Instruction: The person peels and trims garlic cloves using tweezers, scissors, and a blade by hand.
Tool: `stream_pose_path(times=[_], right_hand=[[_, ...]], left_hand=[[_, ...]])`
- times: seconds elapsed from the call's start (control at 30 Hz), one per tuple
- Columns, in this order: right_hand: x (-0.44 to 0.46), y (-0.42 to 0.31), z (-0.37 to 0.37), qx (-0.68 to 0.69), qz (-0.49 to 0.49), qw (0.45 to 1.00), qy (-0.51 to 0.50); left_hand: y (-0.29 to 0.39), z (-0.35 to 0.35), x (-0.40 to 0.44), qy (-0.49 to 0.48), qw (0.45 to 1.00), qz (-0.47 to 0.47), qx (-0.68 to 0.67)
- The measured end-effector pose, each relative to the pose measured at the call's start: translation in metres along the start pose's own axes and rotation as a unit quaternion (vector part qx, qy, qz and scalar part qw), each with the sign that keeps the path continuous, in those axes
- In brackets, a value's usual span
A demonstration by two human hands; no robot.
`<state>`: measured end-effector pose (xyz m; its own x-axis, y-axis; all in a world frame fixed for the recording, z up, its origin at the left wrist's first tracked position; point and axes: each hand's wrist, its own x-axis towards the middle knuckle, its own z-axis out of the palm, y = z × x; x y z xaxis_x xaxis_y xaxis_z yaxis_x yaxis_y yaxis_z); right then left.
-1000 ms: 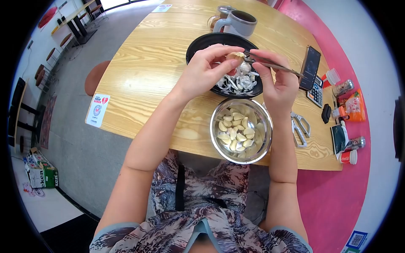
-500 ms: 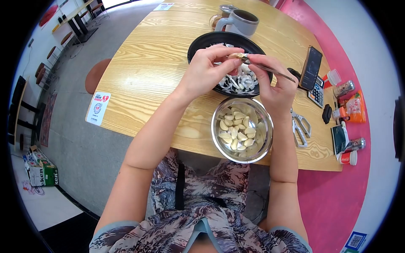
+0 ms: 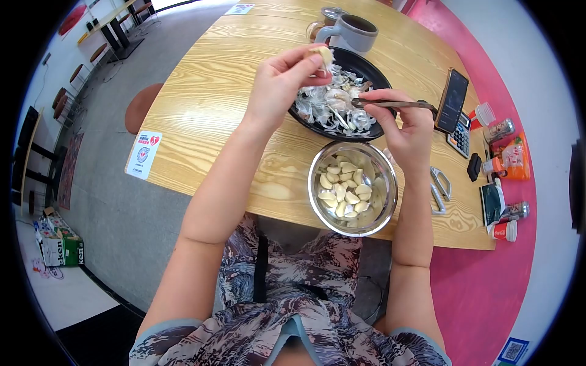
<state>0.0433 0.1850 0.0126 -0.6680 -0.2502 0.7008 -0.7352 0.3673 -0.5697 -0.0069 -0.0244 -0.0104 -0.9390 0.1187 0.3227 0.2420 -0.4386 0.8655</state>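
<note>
My left hand (image 3: 282,82) pinches a garlic clove (image 3: 325,57) with bits of skin on it, raised over the left part of a black plate (image 3: 379,74). In my right hand (image 3: 404,125) is a slim dark metal tool (image 3: 394,104), held sideways; whether it is a small knife or tweezers I cannot tell. Its tip is over the plate, by the heap of white garlic skins (image 3: 317,104) and a garlic bulb (image 3: 337,99). Closer to me, a steel bowl (image 3: 386,210) holds several peeled garlic cloves (image 3: 345,186).
A grey mug (image 3: 354,35) and a glass jar (image 3: 315,29) stand behind the plate. Scissors (image 3: 439,189) lie right of the bowl. Further right are a propped phone (image 3: 452,100), a calculator (image 3: 459,140), shakers, an orange packet (image 3: 516,155) and a red cup (image 3: 503,230).
My hands have moved apart. The left went up and left with the clove, while the tool in my right hand dropped slightly and turned nearly level. More of the skins and the bulb now show.
</note>
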Motion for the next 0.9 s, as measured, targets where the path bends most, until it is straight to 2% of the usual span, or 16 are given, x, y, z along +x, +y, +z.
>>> stream_pose_path(times=[0.07,0.13,0.17,0.23,0.3,0.4,0.5,0.53,0.57,0.63,0.67,0.8,0.9], right_hand=[[0.001,0.004,-0.001,-0.003,0.016,1.0,-0.014],[0.001,0.007,0.0,-0.051,0.137,0.988,-0.043],[0.001,0.009,0.0,-0.052,0.137,0.988,-0.042],[0.0,0.016,0.003,-0.111,0.207,0.961,-0.148],[-0.002,0.018,0.003,-0.105,0.205,0.962,-0.144],[0.003,0.015,0.002,-0.08,0.103,0.991,0.034],[0.006,0.015,0.002,-0.015,0.137,0.99,-0.005],[0.005,0.015,0.005,-0.043,0.125,0.991,-0.021],[0.005,0.015,0.008,-0.044,0.124,0.991,-0.02],[0.003,0.014,0.012,-0.026,0.063,0.995,0.072],[0.005,0.013,0.013,-0.028,0.052,0.995,0.079],[0.013,0.005,0.02,-0.045,0.009,0.998,0.034],[0.012,0.006,0.022,-0.024,0.041,0.998,0.036]], left_hand=[[0.002,-0.003,0.001,0.007,1.0,0.01,0.018],[0.002,-0.003,0.0,0.012,0.999,0.018,0.035],[0.0,-0.001,-0.001,-0.014,0.999,0.013,0.031],[-0.002,0.0,-0.001,-0.04,0.999,0.008,0.026],[-0.003,0.0,-0.001,-0.06,0.998,0.011,0.029],[-0.003,0.001,-0.001,-0.074,0.997,0.005,0.03],[-0.004,0.004,-0.003,-0.09,0.995,0.015,0.051],[-0.006,0.006,-0.003,-0.091,0.994,0.029,0.056],[-0.006,0.007,-0.003,-0.092,0.994,0.03,0.056],[-0.006,0.008,-0.006,-0.092,0.987,0.045,0.121],[-0.006,0.01,-0.008,-0.084,0.986,0.057,0.136],[-0.008,0.011,-0.008,-0.099,0.964,0.111,0.221],[-0.007,0.013,-0.01,-0.096,0.947,0.158,0.263]])
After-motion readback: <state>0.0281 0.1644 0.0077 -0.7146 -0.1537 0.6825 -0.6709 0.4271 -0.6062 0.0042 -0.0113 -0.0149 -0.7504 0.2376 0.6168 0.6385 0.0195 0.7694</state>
